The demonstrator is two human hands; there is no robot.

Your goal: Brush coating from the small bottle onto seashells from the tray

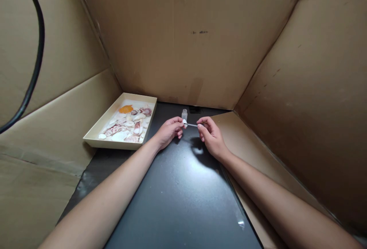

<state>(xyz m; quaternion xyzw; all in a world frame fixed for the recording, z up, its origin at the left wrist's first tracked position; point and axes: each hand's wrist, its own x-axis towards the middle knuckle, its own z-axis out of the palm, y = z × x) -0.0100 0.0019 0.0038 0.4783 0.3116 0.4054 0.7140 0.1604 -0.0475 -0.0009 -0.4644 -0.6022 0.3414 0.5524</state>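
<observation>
Head view shows the left hand [170,131] with thumb and forefinger closed in a pinch on a small white piece [185,122], the other fingers loosely curled, while the right hand [211,134] has its thumb and forefinger closed on a thin stick [192,125] that reaches across to the piece. To handle this well, I judge, the left pinch wants to be firm but light, since a piece this small could slip or turn; the stick is best guided by small finger movements, with light pressure at its tip and both wrists steady. The white piece is just above the dark bench [172,195], between the hands and in front of a small clear bottle [184,112], which stands upright. It looks pale and rounded, but the fingers cover part of it, and it is too small to tell whether it is a shell. Whether the stick's tip touches it or only overlaps it from this angle, I cannot tell. Beyond the left forearm sits a shallow cream tray [107,146] of mixed shells [119,136].
</observation>
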